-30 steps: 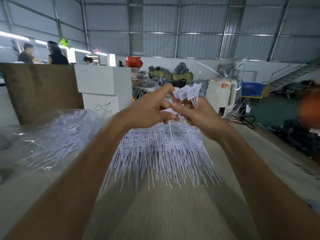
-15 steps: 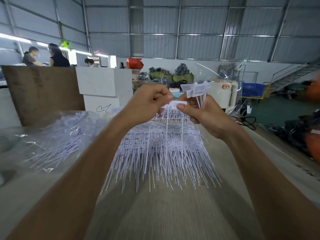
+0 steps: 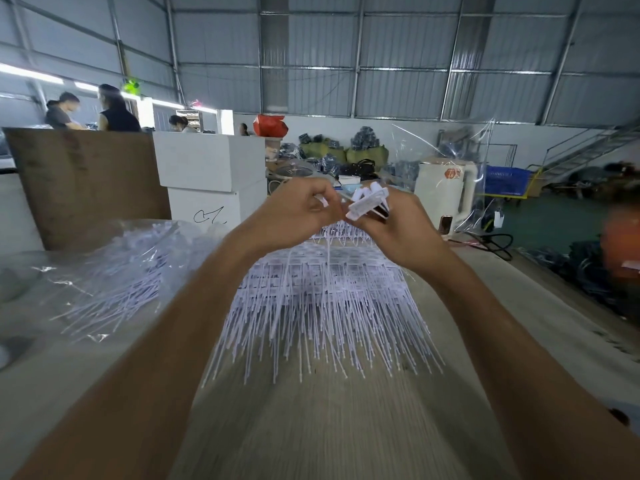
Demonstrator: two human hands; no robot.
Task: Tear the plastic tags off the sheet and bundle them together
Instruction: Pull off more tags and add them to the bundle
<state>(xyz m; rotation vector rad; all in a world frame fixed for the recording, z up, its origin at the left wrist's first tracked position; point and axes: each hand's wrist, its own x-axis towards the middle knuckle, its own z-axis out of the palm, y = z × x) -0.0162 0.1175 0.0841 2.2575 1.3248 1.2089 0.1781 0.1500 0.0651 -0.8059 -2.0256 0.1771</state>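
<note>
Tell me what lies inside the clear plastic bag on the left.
The clear plastic bag holds loose white plastic tags with long thin tails. Glare and folds hide their number.

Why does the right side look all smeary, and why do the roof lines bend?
Head view: the orange shape at the right edge is smeared by motion blur; the wide-angle lens bows the roof beams; strip lights at far left glare white; the bundle of tags in the right hand is slightly soft, and so is the left hand.

We see a factory shed — corrugated metal walls (image 3: 398, 39); stacked sacks (image 3: 346, 152); a blue crate (image 3: 507, 180); workers (image 3: 117, 110) beyond.
</note>
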